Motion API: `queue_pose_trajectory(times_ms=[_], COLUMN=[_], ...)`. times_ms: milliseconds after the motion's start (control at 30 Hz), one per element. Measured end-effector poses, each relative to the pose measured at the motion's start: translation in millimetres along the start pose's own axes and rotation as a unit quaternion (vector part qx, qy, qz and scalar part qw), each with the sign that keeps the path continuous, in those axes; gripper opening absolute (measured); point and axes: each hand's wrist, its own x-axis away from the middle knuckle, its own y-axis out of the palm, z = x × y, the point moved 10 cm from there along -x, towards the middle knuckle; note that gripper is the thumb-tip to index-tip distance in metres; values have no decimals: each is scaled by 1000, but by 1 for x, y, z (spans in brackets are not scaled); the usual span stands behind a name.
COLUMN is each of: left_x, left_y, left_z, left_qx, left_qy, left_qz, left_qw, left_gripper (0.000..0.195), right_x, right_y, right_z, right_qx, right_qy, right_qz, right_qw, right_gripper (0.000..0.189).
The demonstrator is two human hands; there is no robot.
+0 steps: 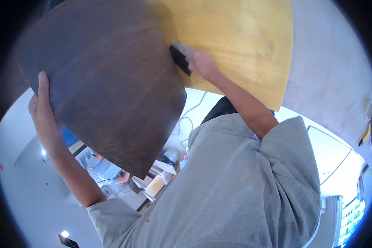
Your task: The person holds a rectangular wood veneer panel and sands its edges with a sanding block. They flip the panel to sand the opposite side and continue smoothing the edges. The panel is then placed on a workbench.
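Observation:
A large sheet of dark brown leather [111, 80] fills the left and middle of the view, its pointed corner hanging toward me. My left hand [45, 108] grips the sheet's left edge, with the thumb on top and the fingers hidden beneath. In my right hand [203, 63], slightly blurred, is a flat brush [180, 59] with a grey back and a black working side. The brush is by the right edge of the leather, over a yellow wooden board [235, 46]; whether it touches the leather I cannot tell.
Right of the board stretches a pale grey tabletop [325, 68], with a yellow-handled cutter [365, 135] near its far right edge. A thin cable [190, 108] lies on the floor below. Another person [104, 170] is beyond the leather's lower corner, near open drawers [155, 186].

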Motion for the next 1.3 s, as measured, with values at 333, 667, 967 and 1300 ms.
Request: queue_pose_trajectory(times_ms=[333,667,967,1300], left_x=[-55,-34,-46,-79], left_y=[-16,-31,-15,-11], left_z=[-34,-39,29,69], left_qx=[33,93,116,124], left_qy=[-142,-165,-101,-34], left_qz=[-55,-6,-30,-143], left_qw=[988,982,988,981], left_gripper=[54,65,58,57], right_x=[98,134,197,213], right_y=[13,0,-43,37], right_z=[-24,-43,-19,-15], right_qx=[-37,-22,-176,-179], right_qy=[-87,-43,22,-26], right_qz=[40,85,325,379], right_qw=[995,995,929,908], right_gripper=[65,59,53,68])
